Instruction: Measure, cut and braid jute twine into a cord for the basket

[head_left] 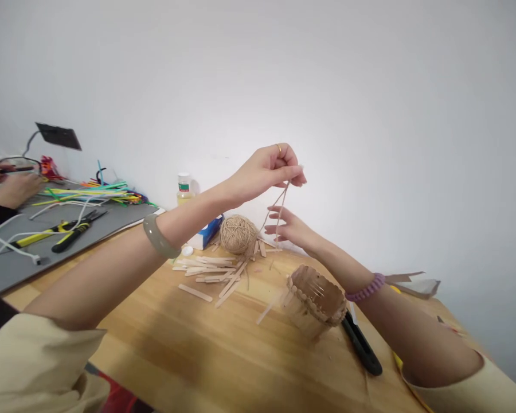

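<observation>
The pale wooden surface [241, 367] fills the lower middle of the frame and carries the work. Above its far edge, near the centre of the frame, the left hand [279, 166] is closed in a pinch, while the right hand [290, 229] below it is open with fingers spread; whether those fingers touch anything, I cannot tell.

The open-topped box of light wooden sticks with a brown, rope-like scalloped rim [316, 304] stands right of centre, untouched by either hand. Its walls are up and a band already runs around its top, so the main body looks done.

The round ball of beige twine [238, 234] sits at the centre, with plenty left on it. The flat, pale wooden craft sticks [206, 269] lie loose left of the box, not built into anything.

The thin beige twine strand [284, 197] hangs doubled from the left hand's fingertips, beside the right hand. This length is not yet fixed to the box, so the twine work seems unfinished.
</observation>
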`<state>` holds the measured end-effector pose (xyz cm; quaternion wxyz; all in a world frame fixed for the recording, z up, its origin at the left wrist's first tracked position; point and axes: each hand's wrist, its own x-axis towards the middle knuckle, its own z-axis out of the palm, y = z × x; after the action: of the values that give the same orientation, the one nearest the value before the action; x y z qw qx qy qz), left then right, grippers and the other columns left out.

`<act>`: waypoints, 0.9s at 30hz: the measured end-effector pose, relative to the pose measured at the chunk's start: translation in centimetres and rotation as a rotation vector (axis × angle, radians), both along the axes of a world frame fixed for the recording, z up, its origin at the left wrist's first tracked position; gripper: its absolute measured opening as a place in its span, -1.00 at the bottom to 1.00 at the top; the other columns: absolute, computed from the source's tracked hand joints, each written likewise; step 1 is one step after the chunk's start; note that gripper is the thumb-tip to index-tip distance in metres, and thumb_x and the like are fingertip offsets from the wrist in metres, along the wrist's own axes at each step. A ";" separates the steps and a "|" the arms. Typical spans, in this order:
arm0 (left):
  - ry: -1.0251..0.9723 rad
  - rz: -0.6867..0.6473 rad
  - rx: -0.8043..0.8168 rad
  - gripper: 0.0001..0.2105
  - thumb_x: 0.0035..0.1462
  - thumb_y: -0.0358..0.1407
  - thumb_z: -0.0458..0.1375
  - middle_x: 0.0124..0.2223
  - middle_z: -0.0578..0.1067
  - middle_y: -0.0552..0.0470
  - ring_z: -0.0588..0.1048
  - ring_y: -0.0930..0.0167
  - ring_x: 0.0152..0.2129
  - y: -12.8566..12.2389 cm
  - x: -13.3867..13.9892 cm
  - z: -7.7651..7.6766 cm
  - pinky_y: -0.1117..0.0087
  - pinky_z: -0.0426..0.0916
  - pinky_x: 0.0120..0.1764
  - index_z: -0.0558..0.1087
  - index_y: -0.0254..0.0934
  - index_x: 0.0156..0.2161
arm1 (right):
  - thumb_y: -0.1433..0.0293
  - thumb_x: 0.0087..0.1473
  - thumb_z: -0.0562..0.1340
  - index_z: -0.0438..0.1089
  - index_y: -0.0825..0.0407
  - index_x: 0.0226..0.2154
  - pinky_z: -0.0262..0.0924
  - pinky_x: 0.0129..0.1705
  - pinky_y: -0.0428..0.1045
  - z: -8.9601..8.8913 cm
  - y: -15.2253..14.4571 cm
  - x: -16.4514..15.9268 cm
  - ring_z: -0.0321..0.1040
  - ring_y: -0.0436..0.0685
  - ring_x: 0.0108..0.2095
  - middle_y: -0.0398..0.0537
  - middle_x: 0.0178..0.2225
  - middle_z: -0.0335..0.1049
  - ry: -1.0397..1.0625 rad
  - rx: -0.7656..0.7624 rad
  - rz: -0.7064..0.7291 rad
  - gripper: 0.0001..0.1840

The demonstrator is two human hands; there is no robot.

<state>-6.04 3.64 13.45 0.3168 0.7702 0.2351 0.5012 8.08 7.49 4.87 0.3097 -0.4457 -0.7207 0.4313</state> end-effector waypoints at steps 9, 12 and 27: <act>0.561 0.319 0.072 -0.65 0.00 -0.19 0.08 -0.05 0.37 -0.16 0.32 0.29 -0.08 6.9 -5.6 -10.8 0.23 0.19 -0.03 0.33 -0.33 -0.11 | 0.30 0.16 -0.01 0.25 0.10 -0.47 0.26 -0.47 -0.13 -0.5 4.1 -0.5 0.38 0.03 -0.38 0.00 -0.44 0.40 0.081 -0.092 -0.038 -0.71; 0.870 0.465 0.210 -0.30 -0.22 -0.06 0.23 0.14 0.15 -0.24 0.11 0.10 0.07 7.9 -6.0 -14.9 0.07 0.08 0.02 0.20 -0.27 0.06 | 0.34 0.18 -0.02 0.22 0.10 -0.48 0.27 -0.49 -0.13 0.9 5.1 0.3 0.37 0.02 -0.43 -0.08 -0.56 0.30 0.147 -0.050 -0.098 -0.72; 0.974 0.724 0.297 -0.65 0.04 -0.23 -0.04 0.03 0.30 -0.09 0.08 0.12 0.08 8.7 -5.9 -17.0 -0.06 0.02 0.00 0.31 -0.18 -0.04 | 0.30 0.18 0.01 0.24 0.09 -0.48 0.34 -0.36 -0.05 9.9 5.4 4.3 0.20 -0.09 -0.61 -0.27 -0.69 0.01 0.375 0.348 -0.250 -0.71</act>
<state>-11.92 12.38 -3.58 -0.1271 0.8175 0.5266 0.1957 12.41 12.88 14.75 0.5603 -0.3836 -0.6535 0.3345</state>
